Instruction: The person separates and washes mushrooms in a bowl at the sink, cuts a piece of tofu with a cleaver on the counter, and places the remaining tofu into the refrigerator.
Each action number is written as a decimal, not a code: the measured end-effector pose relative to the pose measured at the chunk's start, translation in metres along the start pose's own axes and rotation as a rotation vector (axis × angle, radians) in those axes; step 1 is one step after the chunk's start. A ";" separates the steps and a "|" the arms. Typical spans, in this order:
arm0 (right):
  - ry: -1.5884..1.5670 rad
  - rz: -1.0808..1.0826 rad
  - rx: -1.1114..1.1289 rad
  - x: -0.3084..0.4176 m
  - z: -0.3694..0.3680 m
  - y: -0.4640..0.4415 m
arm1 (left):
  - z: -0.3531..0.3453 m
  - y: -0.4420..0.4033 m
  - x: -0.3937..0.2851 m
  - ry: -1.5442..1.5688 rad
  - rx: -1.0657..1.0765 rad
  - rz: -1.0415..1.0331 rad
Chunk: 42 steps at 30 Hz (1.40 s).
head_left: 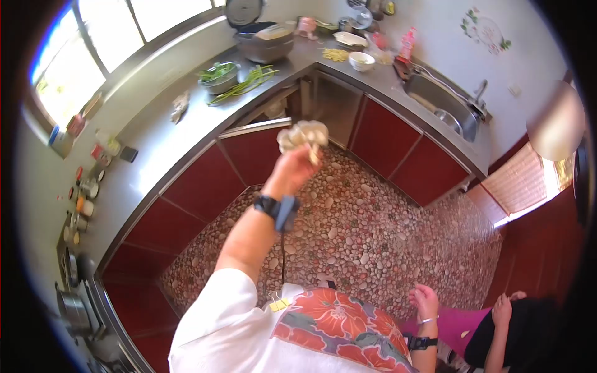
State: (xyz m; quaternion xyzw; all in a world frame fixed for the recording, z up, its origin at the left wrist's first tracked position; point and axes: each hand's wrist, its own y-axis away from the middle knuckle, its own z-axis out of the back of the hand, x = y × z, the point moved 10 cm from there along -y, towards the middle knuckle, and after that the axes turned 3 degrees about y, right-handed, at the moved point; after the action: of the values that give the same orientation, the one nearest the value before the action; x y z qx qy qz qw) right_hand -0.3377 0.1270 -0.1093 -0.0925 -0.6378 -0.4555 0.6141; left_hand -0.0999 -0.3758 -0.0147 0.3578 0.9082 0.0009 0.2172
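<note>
My left hand (295,168) is raised in front of me, its fingers wrapped round the stem of a pale mushroom cluster (303,135). The cluster is in the air over the floor, close to the open cabinet door. Low on the right, my right hand (425,301) hangs beside my body, fingers loosely apart, with nothing seen in it. Each wrist wears a dark band.
On the counter (155,140) stand a bowl of greens (219,78), green stalks (249,86), a rice cooker (264,46) and a white bowl (361,61). The sink (438,99) is at the right. Another person's hands (502,309) show at the lower right.
</note>
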 end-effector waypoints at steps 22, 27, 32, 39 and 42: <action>-0.638 0.169 0.327 0.289 -0.177 -0.285 | -0.136 -0.175 0.175 -0.446 0.709 0.592; -0.359 0.166 0.275 0.338 -0.218 -0.357 | -0.134 -0.281 0.130 -0.458 0.554 0.630; -0.414 0.058 0.190 0.357 -0.241 -0.413 | -0.120 -0.354 0.123 -0.628 0.500 0.522; -0.286 0.045 0.311 0.409 -0.275 -0.507 | -0.086 -0.463 0.103 -0.576 0.217 0.391; -0.151 0.207 0.297 0.440 -0.272 -0.579 | -0.087 -0.508 0.078 -0.550 0.084 0.377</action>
State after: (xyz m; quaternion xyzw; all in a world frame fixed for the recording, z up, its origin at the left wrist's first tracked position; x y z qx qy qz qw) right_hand -0.6407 -0.5850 -0.0442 -0.0999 -0.7295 -0.2827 0.6148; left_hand -0.5152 -0.6898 -0.0461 0.5150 0.7325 -0.0928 0.4354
